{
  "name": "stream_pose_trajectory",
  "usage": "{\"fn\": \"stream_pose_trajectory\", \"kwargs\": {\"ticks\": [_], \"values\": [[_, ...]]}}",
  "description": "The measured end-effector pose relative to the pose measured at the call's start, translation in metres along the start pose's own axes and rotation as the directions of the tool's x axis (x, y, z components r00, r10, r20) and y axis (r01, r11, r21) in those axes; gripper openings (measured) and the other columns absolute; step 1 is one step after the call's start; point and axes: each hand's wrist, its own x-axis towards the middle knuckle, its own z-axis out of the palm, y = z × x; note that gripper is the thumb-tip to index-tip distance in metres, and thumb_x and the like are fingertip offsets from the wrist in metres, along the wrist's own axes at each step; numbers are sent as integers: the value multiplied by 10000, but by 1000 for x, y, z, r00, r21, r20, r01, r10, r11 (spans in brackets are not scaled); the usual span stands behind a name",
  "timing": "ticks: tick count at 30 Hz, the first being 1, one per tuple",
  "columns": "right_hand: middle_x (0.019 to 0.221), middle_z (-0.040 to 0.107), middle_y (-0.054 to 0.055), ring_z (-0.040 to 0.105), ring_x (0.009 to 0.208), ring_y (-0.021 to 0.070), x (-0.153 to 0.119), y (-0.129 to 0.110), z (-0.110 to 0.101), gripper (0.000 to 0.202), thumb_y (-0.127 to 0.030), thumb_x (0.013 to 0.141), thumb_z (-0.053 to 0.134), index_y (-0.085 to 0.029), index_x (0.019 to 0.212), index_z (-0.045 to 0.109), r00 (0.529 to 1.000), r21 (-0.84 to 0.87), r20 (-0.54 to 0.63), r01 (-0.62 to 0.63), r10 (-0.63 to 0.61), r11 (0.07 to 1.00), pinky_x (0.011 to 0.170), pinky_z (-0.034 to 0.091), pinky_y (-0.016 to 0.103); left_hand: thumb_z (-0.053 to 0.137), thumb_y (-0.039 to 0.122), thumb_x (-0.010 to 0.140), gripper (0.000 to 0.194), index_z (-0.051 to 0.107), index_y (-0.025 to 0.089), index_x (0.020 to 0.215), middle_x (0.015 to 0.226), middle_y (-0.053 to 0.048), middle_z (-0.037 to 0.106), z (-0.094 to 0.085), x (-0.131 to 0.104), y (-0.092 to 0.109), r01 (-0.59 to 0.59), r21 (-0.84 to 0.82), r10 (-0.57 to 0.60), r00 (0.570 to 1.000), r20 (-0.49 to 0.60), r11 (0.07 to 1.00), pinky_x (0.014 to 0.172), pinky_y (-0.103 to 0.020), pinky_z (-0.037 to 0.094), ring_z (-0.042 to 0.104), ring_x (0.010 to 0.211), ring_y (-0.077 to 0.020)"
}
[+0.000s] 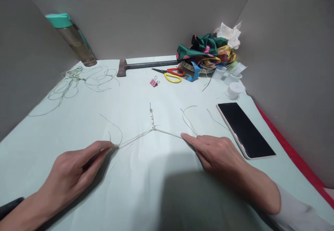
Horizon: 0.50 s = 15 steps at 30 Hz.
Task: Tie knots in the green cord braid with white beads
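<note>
Braid (pixel 151 117) lies on the table (pixel 78 126), one short knotted length pointing away from the person, its near end parting into thin strands towards either hand. The left hand (pixel 75 164) is closed in a pinch, thumb and fingertips gripping the left strands (pixel 135 138); loose ends curl out past the fingers. The right hand (pixel 220 151), palm down, seems closed on the right strands (pixel 169 133), index finger stretched along them, though its thumb is hidden. Held wide like this, the two bundles are drawn straight, probably so that they stay separate and the pull meets at the knot. The strands are too fine to count surely.

Just beside the right hand lies one phone (pixel 245 130), screen up and dark, outside the strands' path. Beyond the braid are one pink clip (pixel 154 82) and one pair of scissors (pixel 167 72), perhaps placed there to be within reach. One hammer (pixel 121 68) lies along the back wall (pixel 135 18). Far left, one cord tangle (pixel 74 73) and one bottle (pixel 74 43) are well apart from the hands; far right are one cloth heap (pixel 206 48), two cups (pixel 219 73) and one spool (pixel 235 90).
</note>
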Motion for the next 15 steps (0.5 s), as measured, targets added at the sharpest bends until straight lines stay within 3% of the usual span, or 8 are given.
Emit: {"fn": "stream_pose_trajectory", "kwargs": {"ticks": [5,11,15], "values": [[756,724,-20,568,623,138,-1,4,-4,571,12,982,511,-241,1430,757,1000,3,15,2,-2,1000,569,274,308,496,327,1204,223,705,333,1282,786,73,818,8,-8,-7,32,68,-26,997,-77,997,516,-279,446,678,480,-131],[724,652,-53,554,588,134,-12,-5,-5,642,91,944,462,-190,1479,680,999,-12,-45,28,-29,1000,556,334,316,489,326,1199,260,714,348,1327,837,60,867,13,-15,-15,25,58,-22,998,-54,998,568,-299,506,752,532,-158],[740,657,-53,575,597,143,-15,-11,-2,679,131,907,407,-160,1477,635,996,-36,-85,34,-37,999,549,370,330,487,341,1204,254,721,361,1301,795,74,845,12,-14,-10,55,67,-53,998,-36,996,585,-298,512,742,535,-161]]}}
